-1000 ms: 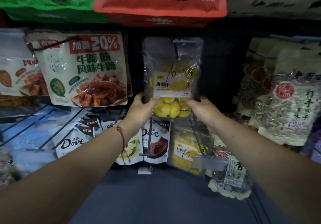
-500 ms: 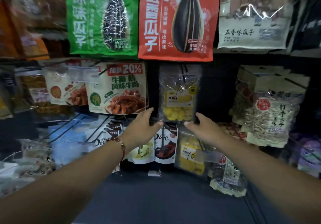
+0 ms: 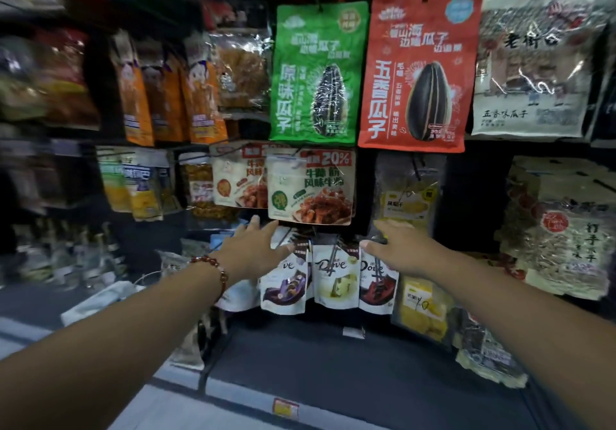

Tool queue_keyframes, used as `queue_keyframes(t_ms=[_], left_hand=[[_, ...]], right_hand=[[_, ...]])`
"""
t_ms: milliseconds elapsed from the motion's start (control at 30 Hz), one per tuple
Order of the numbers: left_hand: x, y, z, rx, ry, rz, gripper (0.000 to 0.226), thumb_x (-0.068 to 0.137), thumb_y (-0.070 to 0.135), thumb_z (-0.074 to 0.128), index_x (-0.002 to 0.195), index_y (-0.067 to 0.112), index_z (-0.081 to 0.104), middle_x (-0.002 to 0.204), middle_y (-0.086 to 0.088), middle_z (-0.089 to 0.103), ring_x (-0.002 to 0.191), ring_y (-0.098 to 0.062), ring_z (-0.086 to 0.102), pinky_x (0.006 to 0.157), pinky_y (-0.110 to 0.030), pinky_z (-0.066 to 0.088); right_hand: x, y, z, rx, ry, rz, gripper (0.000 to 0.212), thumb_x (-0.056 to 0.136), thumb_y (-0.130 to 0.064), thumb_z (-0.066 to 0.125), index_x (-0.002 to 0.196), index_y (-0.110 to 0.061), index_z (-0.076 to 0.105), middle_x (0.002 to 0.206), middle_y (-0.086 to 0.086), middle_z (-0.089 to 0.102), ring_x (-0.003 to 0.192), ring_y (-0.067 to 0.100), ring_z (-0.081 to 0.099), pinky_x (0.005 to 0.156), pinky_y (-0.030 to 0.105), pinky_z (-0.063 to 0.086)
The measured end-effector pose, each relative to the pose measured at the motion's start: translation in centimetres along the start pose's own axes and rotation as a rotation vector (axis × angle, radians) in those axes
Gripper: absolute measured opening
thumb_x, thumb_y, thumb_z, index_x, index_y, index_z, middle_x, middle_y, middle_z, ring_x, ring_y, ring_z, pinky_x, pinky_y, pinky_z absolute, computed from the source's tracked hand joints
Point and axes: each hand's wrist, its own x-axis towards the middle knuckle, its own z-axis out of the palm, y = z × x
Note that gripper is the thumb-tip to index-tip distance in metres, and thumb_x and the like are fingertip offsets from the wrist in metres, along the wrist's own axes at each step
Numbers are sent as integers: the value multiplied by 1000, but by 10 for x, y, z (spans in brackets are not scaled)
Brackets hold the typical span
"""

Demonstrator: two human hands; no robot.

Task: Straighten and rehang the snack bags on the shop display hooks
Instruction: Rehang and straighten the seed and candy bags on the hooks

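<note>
both hands empty, between bags. left hand (image 3: 253,249) fingers spread just under the white glossy beef-snack bag (image 3: 311,188); right hand (image 3: 405,251) fingers loosely straight below the clear yellow dried-fruit bag (image 3: 408,196), hanging mid-rack. next: likely grip and square one.

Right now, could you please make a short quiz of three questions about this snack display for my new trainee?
1. True or false: the left hand grips a bag.
2. Which bag hangs directly above the beef tendon snack bag marked 20%?
A. the green sunflower seed bag
B. the red sunflower seed bag
C. a Dove chocolate pouch
3. Fill in: the clear bag of yellow dried fruit hangs just above the ____ hand.

Key: 1 false, both hands are open and hold nothing; 2 A; 3 right.
</note>
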Motion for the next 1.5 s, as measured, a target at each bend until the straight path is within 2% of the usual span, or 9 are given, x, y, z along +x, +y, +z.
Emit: queue_keyframes(t_ms=[267,467,600,767,1033,1167,1267,1333,1500], left_hand=[[-68,-54,-17,17,20,-84,78,93,70,33,157,34,5,165,-5,-6,151,-35,1,119,-55,17],[-101,-53,-1,23,9,-46,76,95,66,36,157,33,7,166,-4,-2,152,-30,6,120,-51,20],[-94,-19,31,67,-63,68,75,96,65,37,157,33,7,166,-4,-2,151,-29,14,119,-46,20],[-56,29,87,-7,-168,218,77,94,66,39,157,34,8,166,-1,-1,152,-24,4,121,-44,18],[16,111,185,-57,-349,397,78,95,62,44,157,32,6,166,-4,-2,152,-27,1,122,-47,15],[57,160,230,-16,-359,486,77,96,59,42,157,31,6,165,-7,-3,152,-30,1,121,-49,13],[93,193,263,61,-277,537,74,98,57,40,157,28,6,165,-9,-5,151,-32,0,121,-49,11],[116,210,279,123,-188,560,72,99,53,40,157,26,7,165,-11,-8,151,-34,-2,121,-50,10],[166,235,312,254,-3,582,60,101,40,41,154,21,21,161,-9,-25,148,-39,-19,120,-56,-2]], right_hand=[[-28,-31,8,11,-42,-118,76,96,-59,41,156,-22,14,164,3,9,150,23,10,120,42,19],[-48,5,22,13,-103,-121,75,95,-57,44,156,-20,19,163,3,16,149,22,17,119,40,21],[-64,36,45,-27,-144,-94,70,96,-54,47,154,-22,24,158,3,29,144,22,28,110,32,29],[-68,80,86,-11,-275,-3,82,93,-61,45,157,-22,11,163,3,12,149,21,15,120,35,19],[-56,149,121,-9,-315,143,77,96,-52,49,155,-18,13,163,4,13,148,28,15,117,40,23],[-24,196,149,-30,-306,239,79,95,-52,51,155,-18,13,164,7,7,150,29,8,119,44,19],[6,229,172,-54,-231,267,78,96,-49,51,155,-22,9,164,6,0,150,29,4,120,45,15],[25,246,184,-98,-172,265,76,96,-47,50,156,-21,10,163,5,6,150,30,7,119,44,15],[61,271,203,-231,-61,229,43,96,-36,41,132,-15,52,140,11,50,132,34,43,112,38,30]])
